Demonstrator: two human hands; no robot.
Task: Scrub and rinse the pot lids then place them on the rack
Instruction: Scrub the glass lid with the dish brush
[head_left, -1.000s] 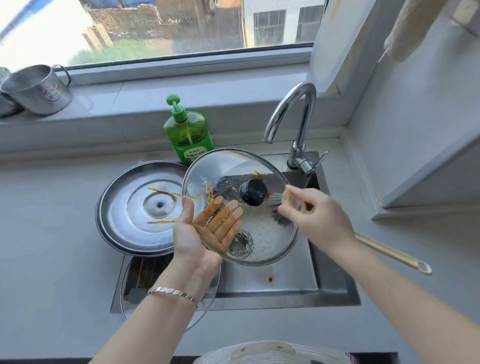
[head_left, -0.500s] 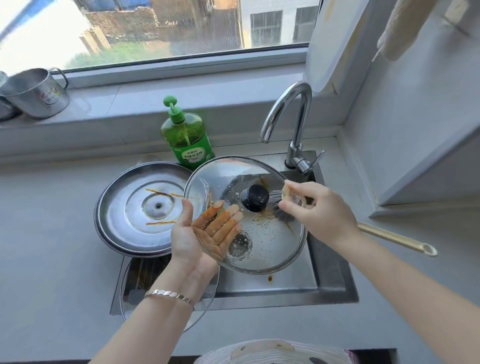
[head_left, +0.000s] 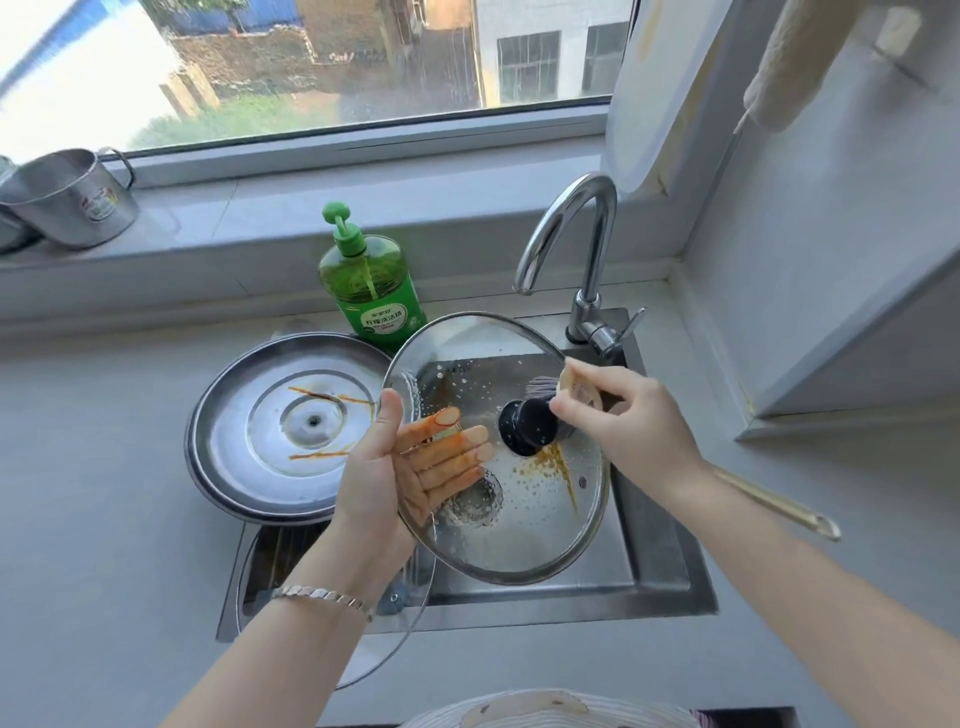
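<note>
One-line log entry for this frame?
phase: scrub | left hand: holds glass lid over sink | right hand: grips brush, bristles at knob | faucet: no flow

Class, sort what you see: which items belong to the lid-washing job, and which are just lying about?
In the job: glass lid, left hand, brush, right hand, steel lid, second glass lid, soap bottle, tap.
Lying about: metal mug, hanging cloth.

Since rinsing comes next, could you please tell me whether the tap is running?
Off, as far as shown: no stream of water falls from the tap, and none lands in the sink below it.
</note>
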